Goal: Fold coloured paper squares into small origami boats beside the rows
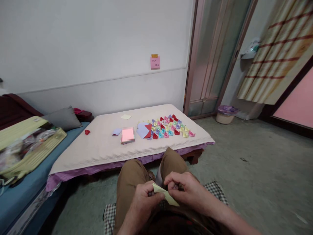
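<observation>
Both hands work over my lap at the bottom of the head view. My left hand [144, 200] and my right hand [187, 191] are each pinched on a small folded yellow paper [166, 195] held between them. Ahead, on a low table covered with a cream cloth [97, 150], lie several small folded paper pieces [170, 127] in many colours. Beside them are a pink paper stack [127, 134], a lilac and red sheet [144, 130], a loose yellow sheet [125, 116] and a single red folded piece [87, 132].
A blue mattress [17, 195] with a yellow bag [26, 147] and grey pillow [62, 118] lies at left. A pink note [155, 61] is stuck on the white wall. A bin [225, 114] stands by the door at right. Green floor spreads to the right.
</observation>
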Action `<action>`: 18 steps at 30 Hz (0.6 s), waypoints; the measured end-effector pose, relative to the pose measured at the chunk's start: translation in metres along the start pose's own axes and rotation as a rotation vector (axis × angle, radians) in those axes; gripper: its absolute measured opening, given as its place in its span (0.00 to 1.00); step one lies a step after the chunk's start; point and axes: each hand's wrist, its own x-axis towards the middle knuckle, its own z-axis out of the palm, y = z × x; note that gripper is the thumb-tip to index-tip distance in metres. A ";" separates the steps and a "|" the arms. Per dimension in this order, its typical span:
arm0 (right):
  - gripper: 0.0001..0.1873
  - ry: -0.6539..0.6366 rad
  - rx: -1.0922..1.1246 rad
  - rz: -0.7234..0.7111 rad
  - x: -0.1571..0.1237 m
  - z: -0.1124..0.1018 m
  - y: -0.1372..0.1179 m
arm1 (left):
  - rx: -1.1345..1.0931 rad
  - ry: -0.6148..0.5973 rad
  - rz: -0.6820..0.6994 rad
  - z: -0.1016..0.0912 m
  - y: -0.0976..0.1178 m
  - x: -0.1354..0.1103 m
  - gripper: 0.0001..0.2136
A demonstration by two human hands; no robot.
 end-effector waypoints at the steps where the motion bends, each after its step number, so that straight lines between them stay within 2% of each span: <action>1: 0.09 0.005 -0.025 -0.007 0.000 0.000 0.000 | 0.006 -0.003 -0.001 0.000 -0.001 0.000 0.08; 5: 0.08 0.055 -0.204 -0.049 0.000 0.004 0.000 | 0.035 -0.029 -0.006 0.000 -0.005 0.002 0.08; 9: 0.09 0.080 -0.358 -0.081 -0.001 0.007 0.001 | 0.047 0.027 -0.009 0.001 -0.006 0.002 0.08; 18: 0.08 0.044 -0.465 -0.101 -0.007 0.009 0.002 | 0.036 0.095 -0.081 0.003 -0.001 0.003 0.09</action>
